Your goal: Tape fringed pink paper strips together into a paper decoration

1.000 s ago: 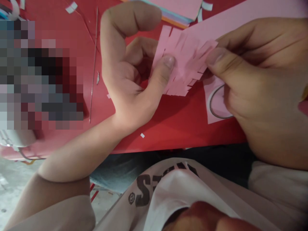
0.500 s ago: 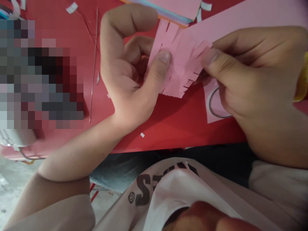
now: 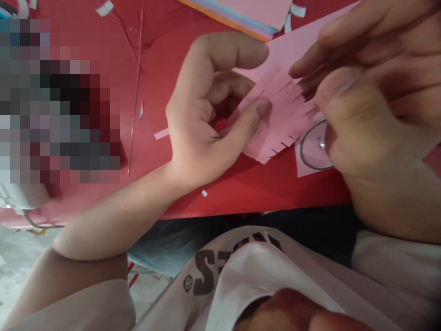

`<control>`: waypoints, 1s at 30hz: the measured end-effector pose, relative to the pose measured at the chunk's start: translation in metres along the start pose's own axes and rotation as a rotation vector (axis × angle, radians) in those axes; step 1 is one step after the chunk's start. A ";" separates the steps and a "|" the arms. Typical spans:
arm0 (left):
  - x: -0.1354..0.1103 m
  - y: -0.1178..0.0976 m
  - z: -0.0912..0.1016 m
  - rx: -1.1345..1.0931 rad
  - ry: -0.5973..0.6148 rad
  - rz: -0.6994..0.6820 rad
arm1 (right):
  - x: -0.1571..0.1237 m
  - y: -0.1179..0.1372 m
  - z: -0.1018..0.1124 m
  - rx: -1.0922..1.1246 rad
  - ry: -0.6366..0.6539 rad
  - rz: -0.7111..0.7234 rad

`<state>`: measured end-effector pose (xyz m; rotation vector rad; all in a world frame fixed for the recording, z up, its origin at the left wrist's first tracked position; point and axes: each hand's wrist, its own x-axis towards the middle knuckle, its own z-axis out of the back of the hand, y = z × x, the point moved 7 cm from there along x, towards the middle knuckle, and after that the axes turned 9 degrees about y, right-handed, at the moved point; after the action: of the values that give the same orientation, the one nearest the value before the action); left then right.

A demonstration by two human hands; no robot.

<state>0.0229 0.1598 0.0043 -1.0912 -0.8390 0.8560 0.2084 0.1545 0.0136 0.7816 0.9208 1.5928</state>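
Head view: the fringed pink paper [image 3: 275,119] is held above the red tabletop [image 3: 220,197], near the R side of the frame, w/ cut strips along its edges; it appears to run on into a plain pink strip [image 3: 296,48] at upper R. The L hand [image 3: 206,110] is partly closed: the L thumb [image 3: 258,110] is pressed on the paper's face & the other fingers are curled in, w/ their contact w/ the paper not shown. The R hand [image 3: 375,92] is nearly closed, w/ the paper's R edge gripped between the R thumb [image 3: 341,92] and R index finger [image 3: 303,69]. Just below the R thumb lies a pink sheet [image 3: 310,154] w/ a grey ring [image 3: 305,147] on it. A stack of coloured paper [image 3: 237,11] is at top edge, a thin metal rod [image 3: 137,92] lies L of the L hand, & small paper scraps [image 3: 161,134] are scattered. Far L area is pixelated; contents cannot be told.
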 end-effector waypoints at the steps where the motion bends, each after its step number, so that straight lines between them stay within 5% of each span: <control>1: 0.000 -0.001 -0.003 0.007 0.038 0.016 | 0.000 0.003 0.001 -0.045 0.034 0.038; 5: 0.002 -0.006 -0.004 0.018 0.098 -0.012 | 0.000 0.017 -0.005 -0.207 0.111 0.358; 14: 0.000 0.000 -0.006 -0.034 0.100 -0.139 | 0.007 0.013 -0.008 -0.130 0.099 0.182; 17: 0.001 0.000 -0.007 0.023 0.121 -0.055 | 0.007 0.016 -0.018 -0.166 0.227 0.206; 21: 0.001 -0.004 -0.008 0.045 0.156 0.014 | 0.011 0.010 -0.008 -0.171 0.099 0.149; 26: 0.000 0.000 -0.009 0.028 0.168 -0.026 | 0.023 -0.004 -0.008 -0.188 0.299 0.264; 30: 0.000 -0.002 -0.003 -0.007 0.056 -0.215 | 0.017 0.004 -0.010 -0.214 0.220 0.209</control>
<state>0.0257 0.1578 0.0055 -1.0058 -0.8950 0.6400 0.1939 0.1692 0.0128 0.5741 0.8254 1.9546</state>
